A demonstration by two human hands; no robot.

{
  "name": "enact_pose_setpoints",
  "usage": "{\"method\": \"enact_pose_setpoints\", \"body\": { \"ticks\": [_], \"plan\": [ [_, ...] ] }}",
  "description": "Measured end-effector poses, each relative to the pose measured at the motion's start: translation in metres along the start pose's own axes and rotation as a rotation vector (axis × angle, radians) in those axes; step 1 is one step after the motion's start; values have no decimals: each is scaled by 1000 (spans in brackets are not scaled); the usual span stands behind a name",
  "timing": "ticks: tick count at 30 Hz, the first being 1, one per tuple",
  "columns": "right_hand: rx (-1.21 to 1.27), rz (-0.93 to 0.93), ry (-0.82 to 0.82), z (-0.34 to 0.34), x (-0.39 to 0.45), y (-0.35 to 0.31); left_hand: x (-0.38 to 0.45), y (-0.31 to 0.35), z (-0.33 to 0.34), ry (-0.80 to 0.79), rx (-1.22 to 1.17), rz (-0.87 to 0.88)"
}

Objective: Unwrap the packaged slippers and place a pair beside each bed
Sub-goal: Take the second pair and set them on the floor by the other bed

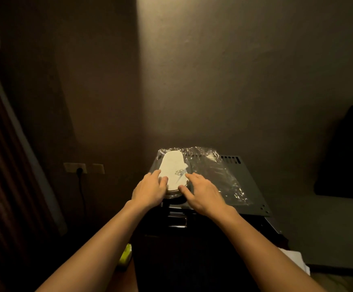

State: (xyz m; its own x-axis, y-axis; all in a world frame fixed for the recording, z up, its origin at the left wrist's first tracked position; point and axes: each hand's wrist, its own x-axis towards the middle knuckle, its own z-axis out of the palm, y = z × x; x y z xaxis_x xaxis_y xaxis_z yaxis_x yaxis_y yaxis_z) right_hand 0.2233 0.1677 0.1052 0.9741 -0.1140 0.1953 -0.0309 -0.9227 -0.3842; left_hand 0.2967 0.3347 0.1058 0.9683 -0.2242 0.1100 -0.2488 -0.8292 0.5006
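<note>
White slippers [173, 167], stacked flat with a dark logo on the top one, lie on a dark metal cabinet top [253, 186]. Crumpled clear plastic wrap [217, 175] spreads under and to the right of them. My left hand [150, 189] rests on the near left edge of the slippers, fingers curled over the heel end. My right hand [201, 191] touches the near right edge with its fingers spread, thumb by the heel. Whether either hand grips the slippers is unclear.
The cabinet stands against a dim wall, with a drawer handle [177, 221] below its front edge. A wall socket [75, 167] with a black cable sits low on the left, a curtain [7, 165] further left. A dark cushion [346, 152] lies at right, something white [295, 262] lower right.
</note>
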Motion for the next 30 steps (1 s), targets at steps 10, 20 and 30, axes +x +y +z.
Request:
{"method": "enact_pose_setpoints", "body": {
  "ticks": [10, 20, 30],
  "plan": [
    [137, 189, 64, 10, 18, -18, 14, -5, -10, -44, -18, -31],
    [138, 358, 63, 9, 28, -31, 11, -5, -9, 2, -65, 6],
    [556, 454, 192, -2, 20, -36, 6, -1, -19, 56, -168, 8]
  ]
}}
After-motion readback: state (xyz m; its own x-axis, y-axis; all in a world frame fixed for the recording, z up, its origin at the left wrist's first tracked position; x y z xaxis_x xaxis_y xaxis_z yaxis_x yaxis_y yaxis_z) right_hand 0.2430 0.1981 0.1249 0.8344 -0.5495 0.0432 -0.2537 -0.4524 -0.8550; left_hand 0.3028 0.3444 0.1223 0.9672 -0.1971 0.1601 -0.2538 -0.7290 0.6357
